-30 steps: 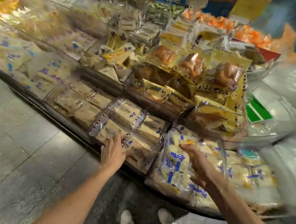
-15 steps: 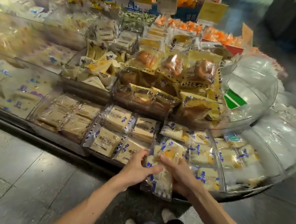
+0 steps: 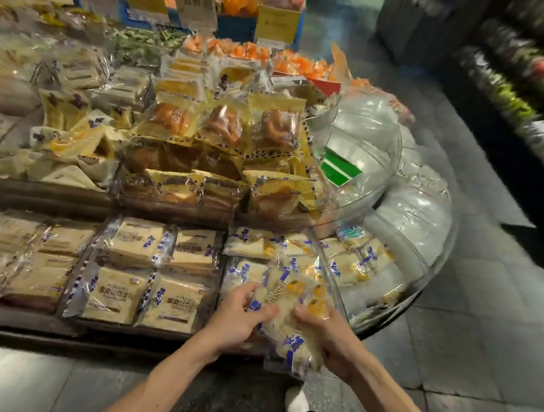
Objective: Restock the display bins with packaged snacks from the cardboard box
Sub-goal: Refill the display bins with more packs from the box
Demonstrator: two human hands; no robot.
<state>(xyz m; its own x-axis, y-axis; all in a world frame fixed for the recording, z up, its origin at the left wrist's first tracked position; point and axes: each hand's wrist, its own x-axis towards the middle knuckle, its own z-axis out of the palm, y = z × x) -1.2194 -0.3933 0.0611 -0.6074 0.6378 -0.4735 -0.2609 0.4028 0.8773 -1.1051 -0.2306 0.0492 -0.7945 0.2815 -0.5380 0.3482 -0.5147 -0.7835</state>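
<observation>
Both hands hold a clear snack packet (image 3: pixel 291 323) with blue print and yellow-orange filling, at the front edge of the lower display bin (image 3: pixel 338 294). My left hand (image 3: pixel 240 319) grips its left side, thumb on top. My right hand (image 3: pixel 326 335) grips its right side from below. The packet hangs partly over the bin's front rim. More packets of the same kind (image 3: pixel 261 247) lie in that bin behind it. The cardboard box is out of view.
Left of the bin lie flat beige bread packets (image 3: pixel 150 271). Yellow bun packets (image 3: pixel 219 157) fill the tier above. Clear round bins with white bags (image 3: pixel 408 215) curve to the right. Price signs (image 3: pixel 196 6) stand at the back. My shoe (image 3: pixel 295 403) is on the grey tile floor.
My hands came together from separate packets onto one blue-printed packet and lifted it toward the bin's front rim. The view has swung right and pulled back.
</observation>
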